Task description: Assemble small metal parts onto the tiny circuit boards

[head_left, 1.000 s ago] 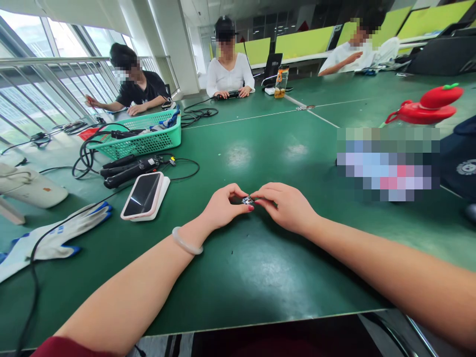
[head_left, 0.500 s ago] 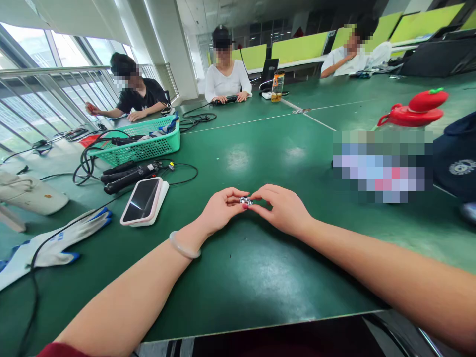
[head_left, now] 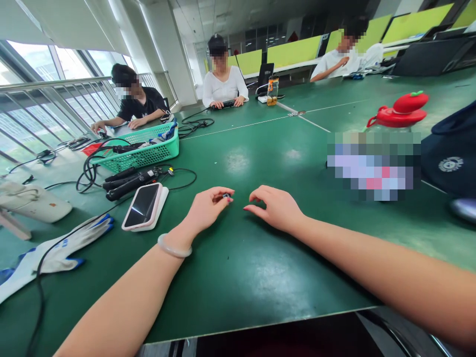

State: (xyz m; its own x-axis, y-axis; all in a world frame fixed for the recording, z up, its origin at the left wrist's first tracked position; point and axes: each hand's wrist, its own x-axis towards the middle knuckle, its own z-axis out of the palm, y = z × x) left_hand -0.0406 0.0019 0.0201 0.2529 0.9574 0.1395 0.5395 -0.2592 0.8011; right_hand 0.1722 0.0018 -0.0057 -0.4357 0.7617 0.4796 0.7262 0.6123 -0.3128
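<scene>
Between the thumb and fingers of my left hand (head_left: 207, 210) is a small shiny silver piece (head_left: 226, 196), mostly hidden by the fingertips, so its kind does not show. My right hand (head_left: 274, 207) rests a short way to the right, thumb and fingers apart, with nothing between them. Both hands are low over the green table (head_left: 241, 267). A pale bangle (head_left: 174, 246) circles my left wrist. Left of that hand lies a phone in a pink case (head_left: 143, 207), on top of a white object.
A teal basket (head_left: 148, 148) holds cables and tools, with black handles (head_left: 130, 181) before it. White-and-blue gloves (head_left: 74, 248) lie at left. A red-lidded bottle (head_left: 399, 116) and dark bag (head_left: 451, 153) stand at right. Three people sit across the table.
My hands have come apart: the left moved left with the silver piece, and the right let go of it. The co-worker at far left lowered a hand to the table.
</scene>
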